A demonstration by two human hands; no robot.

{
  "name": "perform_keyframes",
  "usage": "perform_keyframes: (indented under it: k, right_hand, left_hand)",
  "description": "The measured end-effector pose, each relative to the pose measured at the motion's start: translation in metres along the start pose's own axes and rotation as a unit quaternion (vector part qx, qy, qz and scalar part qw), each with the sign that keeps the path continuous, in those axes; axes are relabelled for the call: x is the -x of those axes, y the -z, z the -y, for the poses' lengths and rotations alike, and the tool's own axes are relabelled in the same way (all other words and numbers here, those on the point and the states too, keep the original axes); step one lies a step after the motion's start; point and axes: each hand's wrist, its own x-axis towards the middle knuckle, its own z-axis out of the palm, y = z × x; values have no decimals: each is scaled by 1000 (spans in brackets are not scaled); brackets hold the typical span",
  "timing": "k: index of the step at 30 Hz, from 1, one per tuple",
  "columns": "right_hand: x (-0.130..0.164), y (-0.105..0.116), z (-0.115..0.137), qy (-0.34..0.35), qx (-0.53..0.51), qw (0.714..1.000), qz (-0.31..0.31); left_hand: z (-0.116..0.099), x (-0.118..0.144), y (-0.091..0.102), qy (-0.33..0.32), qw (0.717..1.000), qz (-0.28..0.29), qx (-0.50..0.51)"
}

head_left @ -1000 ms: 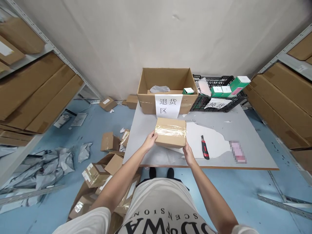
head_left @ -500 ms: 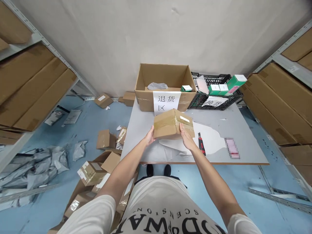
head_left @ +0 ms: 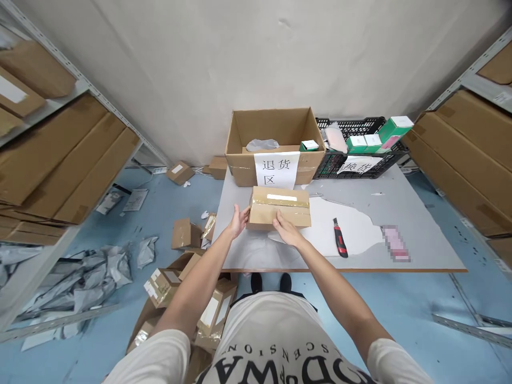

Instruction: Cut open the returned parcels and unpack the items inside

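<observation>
Presently, the taped parcel (head_left: 280,208) sits over the near-centre of the grey table (head_left: 420,213), its long axis running left to right, parallel to the table's near edge; the taped top with a white strip faces up and slightly toward the wearer. The left hand (head_left: 239,220) presses flat against the parcel's left end, fingers extended. The right hand (head_left: 286,230) rests on the near face, fingers spread and loosely curled, not clenched. Whether the parcel rests on the table or is lifted just clear cannot be told. Right of the hands lies a red-and-black utility knife (head_left: 340,238), apart from the parcel. Behind the parcel stands an open carton (head_left: 276,144) bearing a paper sign; beside it, a black crate (head_left: 360,154). Blue floor (head_left: 400,309) carries scattered boxes left; shelving flanks both sides.
</observation>
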Motion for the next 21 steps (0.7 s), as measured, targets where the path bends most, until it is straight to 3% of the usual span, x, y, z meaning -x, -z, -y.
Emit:
perform_keyframes:
  k: [5,11,14,17,19,21]
  right_hand:
    - [-13,-25,2,-1,-9,999,34]
    - [-15,-42,-3,17,21,1000,-8]
    - [-8,-23,-27,65,-22,989,-128]
    - [0,6,-63,24,-68,952,-297]
    - [2,21,-86,-25,-125,949,-287]
    - [2,29,-101,-24,-181,963,-199]
  left_hand:
    - [12,0,11,25,999,-19,10]
    - [26,-14,16,34,998,-54,-20]
    - [29,-19,19,1,992,-104,-72]
    - [29,-20,23,-29,987,-127,-93]
    - [29,-18,24,-35,987,-131,-90]
    - [29,-16,22,-30,988,-132,-81]
